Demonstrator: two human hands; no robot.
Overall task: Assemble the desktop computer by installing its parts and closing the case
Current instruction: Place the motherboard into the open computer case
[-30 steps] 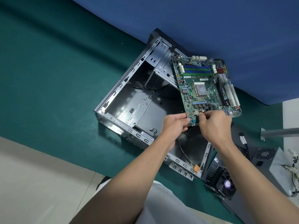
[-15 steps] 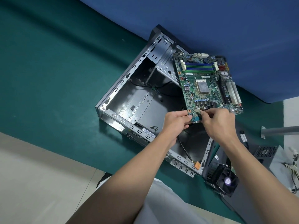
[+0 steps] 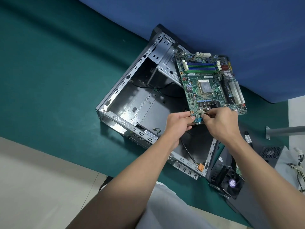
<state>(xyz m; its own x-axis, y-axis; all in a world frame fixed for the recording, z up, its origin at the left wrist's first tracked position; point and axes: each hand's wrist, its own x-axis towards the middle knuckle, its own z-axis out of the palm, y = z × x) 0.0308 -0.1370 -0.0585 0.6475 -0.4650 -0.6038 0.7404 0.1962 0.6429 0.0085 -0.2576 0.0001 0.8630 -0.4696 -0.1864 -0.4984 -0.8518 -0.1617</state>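
A green motherboard (image 3: 209, 85) hangs tilted above the open metal computer case (image 3: 115, 103), which lies on its side on the green mat. My left hand (image 3: 179, 123) pinches the board's near edge at its left corner. My right hand (image 3: 221, 123) grips the same near edge just to the right. The board covers the far right part of the case. A silver drive cage (image 3: 165, 58) stands in the case's far corner. A black cable with an orange plug (image 3: 200, 167) lies on the case floor near me.
A black cooler with a fan (image 3: 228, 183) sits on a dark case panel (image 3: 257, 200) to the right. Beyond it lie a grey power supply (image 3: 274, 154) with loose wires and a metal bar (image 3: 285, 130). A blue cloth (image 3: 214, 22) rises behind the case.
Both hands have kept their hold on the motherboard and carried it slightly away from me, over the case.
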